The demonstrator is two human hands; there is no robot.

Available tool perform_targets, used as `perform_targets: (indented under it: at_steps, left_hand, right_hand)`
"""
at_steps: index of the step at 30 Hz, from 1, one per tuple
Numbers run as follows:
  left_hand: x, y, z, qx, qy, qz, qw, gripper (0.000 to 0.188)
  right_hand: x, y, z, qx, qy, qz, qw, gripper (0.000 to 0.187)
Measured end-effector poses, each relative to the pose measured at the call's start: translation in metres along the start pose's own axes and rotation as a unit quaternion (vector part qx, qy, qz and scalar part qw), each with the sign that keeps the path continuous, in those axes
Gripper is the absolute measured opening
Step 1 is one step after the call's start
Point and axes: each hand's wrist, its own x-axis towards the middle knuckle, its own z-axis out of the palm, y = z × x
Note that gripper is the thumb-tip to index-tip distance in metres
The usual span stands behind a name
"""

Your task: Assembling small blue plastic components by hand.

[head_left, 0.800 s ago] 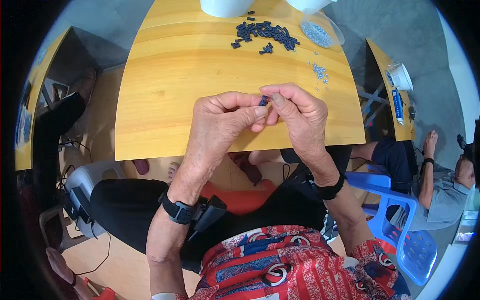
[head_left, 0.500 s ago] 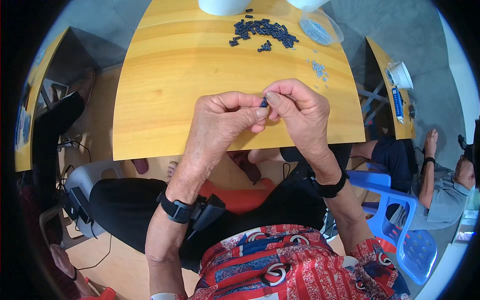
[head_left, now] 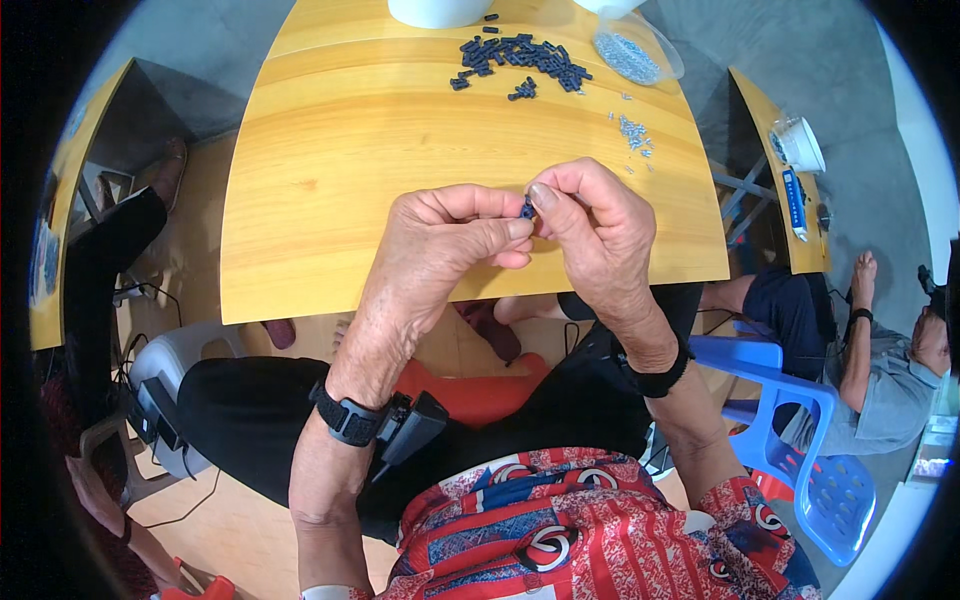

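My left hand (head_left: 440, 250) and my right hand (head_left: 595, 235) meet over the near part of a yellow wooden table (head_left: 330, 190). Between their fingertips they pinch one small dark blue part (head_left: 526, 209); most of it is hidden by the fingers. A heap of several similar dark parts (head_left: 520, 58) lies at the far side of the table. A few small silver pieces (head_left: 632, 132) lie scattered to the right of it.
A clear plastic dish (head_left: 635, 50) with small silver pieces and a white bowl (head_left: 435, 10) stand at the far edge. A blue plastic chair (head_left: 800, 440) is at my right, with a person (head_left: 860, 340) seated beyond it. Another table (head_left: 785, 170) holds a white cup.
Both hands stay together on the small part, with only slight finger movement. The view has shifted a little.
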Motion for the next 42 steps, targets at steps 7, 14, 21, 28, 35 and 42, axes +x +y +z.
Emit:
perform_targets:
  at_steps: [7, 14, 21, 28, 35, 42]
  left_hand:
    - [0.005, -0.004, 0.003, 0.063, -0.005, 0.063, 0.996, 0.013]
    - [0.023, -0.02, 0.005, 0.254, 0.068, 0.261, 0.929, 0.01]
    - [0.032, -0.021, 0.007, 0.465, 0.099, 0.324, 0.818, 0.013]
    - [0.034, -0.022, 0.007, 0.502, 0.111, 0.318, 0.797, 0.01]
    - [0.032, -0.013, -0.002, 0.332, 0.071, 0.196, 0.92, 0.008]
    - [0.026, 0.008, 0.002, 0.256, 0.061, 0.068, 0.962, 0.009]
  right_hand:
    - [0.001, 0.0, -0.006, -0.011, -0.018, -0.023, 1.0, 0.006]
    - [0.004, 0.009, -0.008, -0.021, -0.028, 0.006, 0.999, 0.007]
    - [0.003, 0.027, -0.009, 0.023, -0.024, 0.075, 0.997, 0.006]
    - [0.001, 0.037, -0.005, 0.006, -0.03, 0.066, 0.997, 0.006]
    - [0.006, 0.021, -0.008, -0.048, -0.043, -0.031, 0.997, 0.013]
    - [0.013, 0.001, -0.02, -0.203, -0.119, -0.143, 0.961, 0.042]
